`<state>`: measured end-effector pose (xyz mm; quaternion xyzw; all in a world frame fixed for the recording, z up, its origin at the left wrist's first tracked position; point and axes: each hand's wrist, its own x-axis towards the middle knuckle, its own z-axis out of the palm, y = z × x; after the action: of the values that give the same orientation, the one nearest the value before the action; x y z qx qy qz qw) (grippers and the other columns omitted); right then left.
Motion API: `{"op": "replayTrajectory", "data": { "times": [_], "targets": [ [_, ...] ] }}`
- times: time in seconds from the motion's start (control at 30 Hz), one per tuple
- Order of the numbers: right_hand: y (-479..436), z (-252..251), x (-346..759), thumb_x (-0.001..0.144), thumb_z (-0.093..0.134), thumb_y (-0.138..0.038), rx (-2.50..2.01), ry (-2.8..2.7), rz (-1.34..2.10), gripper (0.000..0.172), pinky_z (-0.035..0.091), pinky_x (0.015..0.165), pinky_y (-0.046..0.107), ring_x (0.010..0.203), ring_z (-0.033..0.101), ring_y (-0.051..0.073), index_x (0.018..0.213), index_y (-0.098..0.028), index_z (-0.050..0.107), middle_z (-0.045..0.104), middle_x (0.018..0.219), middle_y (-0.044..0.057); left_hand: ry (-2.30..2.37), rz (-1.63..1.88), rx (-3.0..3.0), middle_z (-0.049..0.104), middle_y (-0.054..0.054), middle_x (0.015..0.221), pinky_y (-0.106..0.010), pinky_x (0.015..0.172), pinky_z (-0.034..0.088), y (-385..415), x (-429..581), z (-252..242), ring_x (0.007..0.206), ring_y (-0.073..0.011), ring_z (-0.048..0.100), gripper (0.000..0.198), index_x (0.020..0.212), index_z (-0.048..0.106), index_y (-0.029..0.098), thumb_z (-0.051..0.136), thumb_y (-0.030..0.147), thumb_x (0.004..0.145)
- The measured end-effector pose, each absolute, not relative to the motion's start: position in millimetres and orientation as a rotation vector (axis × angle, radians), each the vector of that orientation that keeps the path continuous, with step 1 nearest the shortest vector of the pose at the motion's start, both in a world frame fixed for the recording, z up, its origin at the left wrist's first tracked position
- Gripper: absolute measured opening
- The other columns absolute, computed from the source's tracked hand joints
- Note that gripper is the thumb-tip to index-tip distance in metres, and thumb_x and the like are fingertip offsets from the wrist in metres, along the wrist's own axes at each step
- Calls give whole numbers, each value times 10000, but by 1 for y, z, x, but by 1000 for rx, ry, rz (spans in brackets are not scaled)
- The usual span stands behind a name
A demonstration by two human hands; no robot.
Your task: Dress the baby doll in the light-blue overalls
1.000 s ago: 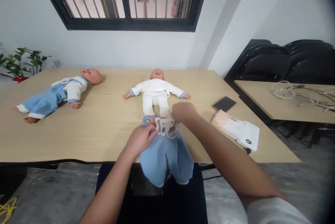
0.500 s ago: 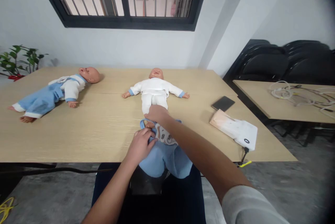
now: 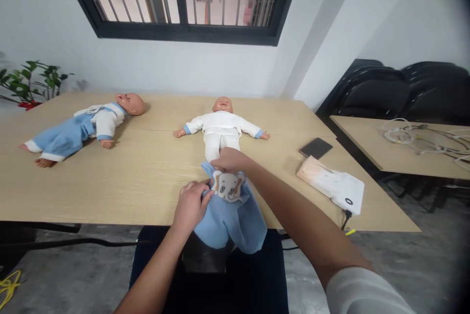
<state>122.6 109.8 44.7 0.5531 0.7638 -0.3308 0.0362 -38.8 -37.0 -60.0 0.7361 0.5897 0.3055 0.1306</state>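
A baby doll in white clothes [image 3: 220, 130] lies on its back in the middle of the wooden table [image 3: 147, 177], feet toward me. Blue baby overalls with an elephant patch [image 3: 229, 206] hang over the table's near edge just below the doll's feet. My left hand [image 3: 191, 204] is closed on the overalls' left side near the bib. My right hand [image 3: 229, 159] is closed at the top of the overalls, right at the doll's feet; the fingers hide what they pinch.
A second doll in blue overalls [image 3: 79, 128] lies at the table's left. A dark phone [image 3: 316, 147] and a white pouch on a board [image 3: 332, 184] sit at the right. A plant [image 3: 33, 84] stands far left. Black chairs [image 3: 385, 91] and a side table with cables [image 3: 411, 140] are right.
My right hand moved left from the overalls' right side to their top at the doll's feet. The overalls shifted slightly up the table, and the elephant patch now faces up.
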Motion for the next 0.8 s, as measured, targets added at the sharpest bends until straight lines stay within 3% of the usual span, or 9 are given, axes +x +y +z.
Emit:
{"op": "replayTrajectory", "data": {
  "times": [0.17,0.33,0.43,0.5,0.6,0.7,0.8],
  "targets": [
    [104,50,130,904,651,-460,1656,2304,-1186,439,502,639,339,612,640,217,671,-93,718,670,604,138,1691,752,2233,675,-78,1113,-447,945,411,-40,-40,-58,1108,-286,595,304,1162,735,282,556,481,1017],
    [104,49,129,904,657,-547,1686,2362,-1093,466,524,662,344,634,665,242,687,-139,721,661,584,114,1835,536,2264,636,-87,1105,-475,938,377,-45,-31,-55,1078,-297,533,405,1351,691,338,512,505,1028],
    [102,43,126,927,630,-580,1766,2377,-1048,482,513,672,343,655,667,253,732,-149,724,644,556,94,1976,449,2230,630,-115,1160,-506,949,371,-46,-21,-54,1094,-323,512,471,1440,636,305,485,492,1035],
    [95,37,127,974,548,-606,1817,2412,-1012,521,496,693,335,726,679,257,805,-147,725,687,637,107,2042,419,2193,627,-136,1188,-517,951,374,-46,-15,-53,1101,-337,509,508,1469,613,268,468,493,1037],
    [71,22,135,1040,400,-610,1873,2630,-814,535,461,730,311,871,682,240,978,-166,692,755,913,116,2068,427,2140,625,-148,1188,-509,943,391,-43,-12,-52,1102,-345,514,529,1475,606,234,472,488,1030],
    [42,3,150,1012,510,-590,1710,2907,-521,437,448,841,329,990,661,245,1069,-186,667,742,1049,103,1986,487,2123,637,-141,1154,-481,959,416,-37,-18,-53,1099,-335,532,487,1431,638,199,488,407,1017],
    [27,-9,162,1039,526,-415,1530,3018,-249,284,401,991,380,1092,627,262,1039,-178,682,723,1098,121,1856,568,2117,664,-127,1120,-454,992,437,-31,-30,-55,1093,-309,567,436,1352,686,186,466,264,985]
  ]
}}
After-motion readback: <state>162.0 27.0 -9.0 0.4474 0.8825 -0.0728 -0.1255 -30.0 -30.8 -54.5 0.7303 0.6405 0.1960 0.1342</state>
